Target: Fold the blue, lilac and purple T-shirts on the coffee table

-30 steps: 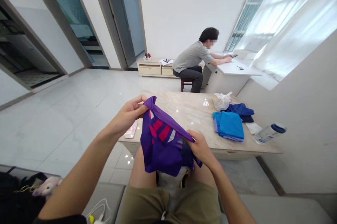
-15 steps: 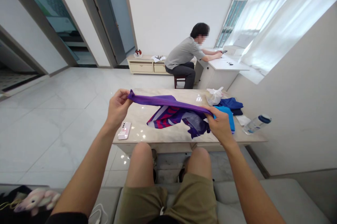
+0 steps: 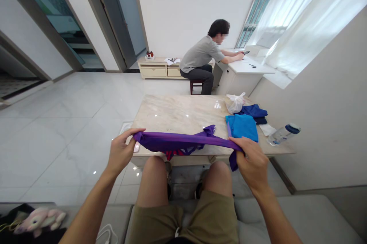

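Both my hands hold a purple sports jersey (image 3: 183, 140), with one edge pulled taut between them above the table's near edge. My left hand (image 3: 120, 156) pinches the left end, and my right hand (image 3: 252, 161) grips the right end. Red patterned fabric hangs below the taut edge, and the rest of the jersey is bunched behind it. A folded bright blue garment (image 3: 242, 127) lies on the marble table (image 3: 177, 112) just beyond my right hand. A pale phone is mostly hidden behind my left hand.
A white plastic bag (image 3: 236, 103), dark navy clothing (image 3: 255, 111), a white cloth (image 3: 267, 129) and a lying water bottle (image 3: 283, 134) occupy the table's right side. A seated person (image 3: 200, 56) works at a white desk (image 3: 246, 70) beyond it. My bare knees and a grey sofa lie below.
The jersey has dropped lower, closer to the table's near edge, and its top edge is stretched flatter. My hands have moved down and further apart, and the jersey now hides less of the table.
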Available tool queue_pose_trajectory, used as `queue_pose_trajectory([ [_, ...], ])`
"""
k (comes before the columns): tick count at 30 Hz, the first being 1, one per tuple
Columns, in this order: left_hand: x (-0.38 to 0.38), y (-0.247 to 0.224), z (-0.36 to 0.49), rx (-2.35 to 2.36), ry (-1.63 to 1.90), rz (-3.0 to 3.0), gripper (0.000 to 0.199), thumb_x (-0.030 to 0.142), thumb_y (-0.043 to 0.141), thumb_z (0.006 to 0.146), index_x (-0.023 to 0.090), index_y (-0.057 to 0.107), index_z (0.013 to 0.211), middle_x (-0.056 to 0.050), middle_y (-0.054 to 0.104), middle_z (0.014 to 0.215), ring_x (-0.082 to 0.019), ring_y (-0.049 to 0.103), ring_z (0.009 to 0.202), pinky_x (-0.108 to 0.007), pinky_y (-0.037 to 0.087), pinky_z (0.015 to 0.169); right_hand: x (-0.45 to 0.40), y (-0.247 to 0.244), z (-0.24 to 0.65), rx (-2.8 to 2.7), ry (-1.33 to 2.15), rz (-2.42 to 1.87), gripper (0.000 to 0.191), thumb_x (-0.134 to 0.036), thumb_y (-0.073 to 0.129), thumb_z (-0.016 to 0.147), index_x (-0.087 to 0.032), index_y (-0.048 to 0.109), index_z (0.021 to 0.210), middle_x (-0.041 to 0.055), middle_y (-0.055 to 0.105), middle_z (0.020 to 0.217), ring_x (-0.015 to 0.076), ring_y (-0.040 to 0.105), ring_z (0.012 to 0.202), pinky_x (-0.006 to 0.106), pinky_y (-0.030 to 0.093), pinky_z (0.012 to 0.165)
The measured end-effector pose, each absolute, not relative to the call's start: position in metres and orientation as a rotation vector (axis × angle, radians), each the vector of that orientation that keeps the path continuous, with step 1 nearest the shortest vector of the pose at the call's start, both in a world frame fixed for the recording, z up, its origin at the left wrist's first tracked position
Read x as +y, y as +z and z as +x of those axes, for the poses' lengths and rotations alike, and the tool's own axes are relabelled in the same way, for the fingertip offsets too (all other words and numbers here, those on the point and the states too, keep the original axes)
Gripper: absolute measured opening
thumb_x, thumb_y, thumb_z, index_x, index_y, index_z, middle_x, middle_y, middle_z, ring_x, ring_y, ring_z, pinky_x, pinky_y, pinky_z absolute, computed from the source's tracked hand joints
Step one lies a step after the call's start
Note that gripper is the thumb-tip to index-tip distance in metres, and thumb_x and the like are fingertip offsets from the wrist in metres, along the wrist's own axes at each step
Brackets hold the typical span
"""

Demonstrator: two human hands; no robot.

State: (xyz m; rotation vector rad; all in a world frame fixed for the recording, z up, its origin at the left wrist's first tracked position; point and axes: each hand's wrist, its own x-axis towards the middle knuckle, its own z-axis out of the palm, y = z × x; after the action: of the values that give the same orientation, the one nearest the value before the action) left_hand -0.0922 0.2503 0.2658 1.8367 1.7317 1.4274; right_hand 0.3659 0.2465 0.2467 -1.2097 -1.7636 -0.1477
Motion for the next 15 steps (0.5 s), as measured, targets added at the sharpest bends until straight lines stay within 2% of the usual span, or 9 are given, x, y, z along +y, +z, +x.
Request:
queue_pose_trajectory([
  [1, 0.251, 0.269, -0.093, 1.752, 1.465, 1.833, 0.029, 0.039, 0.063, 0.099, 0.025, 0.085, 0.113, -0.003, 0.086, 0.112, -0.024, 0.080, 0.107, -0.034, 0.061, 0.102, 0.246, 0.252, 0.368, -1.748, -0.119, -1.224, 0.034, -0.017, 0.059, 0.103, -0.026, 0.085, 0.122, 0.0065, 0.085, 0.117, 0.0267, 0.078, 0.115, 0.044, 0.059, 0.111],
  [3, 0.262, 0.265, -0.091, 1.772, 1.441, 1.832, 0.031, 0.040, 0.061, 0.098, 0.024, 0.085, 0.112, -0.004, 0.086, 0.109, -0.024, 0.079, 0.100, -0.032, 0.061, 0.093, 0.258, 0.252, 0.372, -1.806, 0.042, -1.282, 0.029, -0.022, 0.062, 0.102, -0.025, 0.087, 0.115, 0.0062, 0.087, 0.109, 0.0260, 0.081, 0.102, 0.038, 0.063, 0.097],
  [6, 0.306, 0.261, -0.080, 1.751, 1.124, 1.847, 0.026, 0.040, 0.065, 0.091, 0.022, 0.084, 0.092, -0.003, 0.085, 0.086, -0.024, 0.075, 0.079, -0.029, 0.056, 0.071, 0.310, 0.244, 0.377, -1.928, 0.246, -1.452, 0.025, -0.021, 0.064, 0.096, -0.022, 0.087, 0.087, 0.0071, 0.084, 0.084, 0.0238, 0.078, 0.074, 0.031, 0.062, 0.072],
  [8, 0.342, 0.280, -0.072, 1.763, 0.979, 1.819, 0.019, 0.037, 0.070, 0.085, 0.022, 0.080, 0.078, -0.001, 0.079, 0.070, -0.024, 0.072, 0.071, -0.029, 0.053, 0.066, 0.351, 0.259, 0.377, -1.903, 0.217, -1.554, 0.027, -0.017, 0.063, 0.094, -0.018, 0.085, 0.081, 0.0102, 0.083, 0.079, 0.0247, 0.077, 0.072, 0.034, 0.060, 0.074],
  [10, 0.369, 0.324, -0.066, 1.803, 1.121, 1.809, 0.014, 0.031, 0.074, 0.084, 0.020, 0.077, 0.076, 0.000, 0.075, 0.066, -0.023, 0.071, 0.071, -0.031, 0.055, 0.071, 0.380, 0.303, 0.374, -1.819, 0.115, -1.544, 0.029, -0.016, 0.058, 0.099, -0.014, 0.086, 0.094, 0.0124, 0.084, 0.088, 0.0262, 0.078, 0.082, 0.040, 0.060, 0.086],
  [12, 0.376, 0.383, -0.063, 1.756, 1.524, 1.923, 0.010, 0.025, 0.071, 0.088, 0.018, 0.076, 0.082, 0.001, 0.077, 0.077, -0.021, 0.073, 0.080, -0.035, 0.059, 0.084, 0.384, 0.367, 0.370, -1.654, -0.119, -1.388, 0.032, -0.021, 0.053, 0.107, -0.012, 0.084, 0.111, 0.0109, 0.083, 0.099, 0.0260, 0.078, 0.094, 0.044, 0.058, 0.097],
  [14, 0.359, 0.436, -0.060, 1.609, 1.972, 2.081, 0.010, 0.022, 0.068, 0.093, 0.020, 0.076, 0.098, 0.002, 0.078, 0.098, -0.021, 0.075, 0.102, -0.041, 0.059, 0.098, 0.365, 0.431, 0.364, -1.527, -0.362, -1.150, 0.037, -0.028, 0.051, 0.113, -0.009, 0.081, 0.123, 0.0118, 0.080, 0.111, 0.0252, 0.076, 0.108, 0.042, 0.054, 0.100],
  [15, 0.345, 0.455, -0.060, 1.556, 2.041, 2.045, 0.013, 0.025, 0.068, 0.099, 0.023, 0.075, 0.109, 0.002, 0.077, 0.114, -0.022, 0.071, 0.121, -0.042, 0.057, 0.106, 0.351, 0.456, 0.361, -1.489, -0.459, -1.054, 0.039, -0.033, 0.051, 0.115, -0.009, 0.080, 0.126, 0.0118, 0.078, 0.115, 0.0249, 0.074, 0.114, 0.041, 0.051, 0.103],
])
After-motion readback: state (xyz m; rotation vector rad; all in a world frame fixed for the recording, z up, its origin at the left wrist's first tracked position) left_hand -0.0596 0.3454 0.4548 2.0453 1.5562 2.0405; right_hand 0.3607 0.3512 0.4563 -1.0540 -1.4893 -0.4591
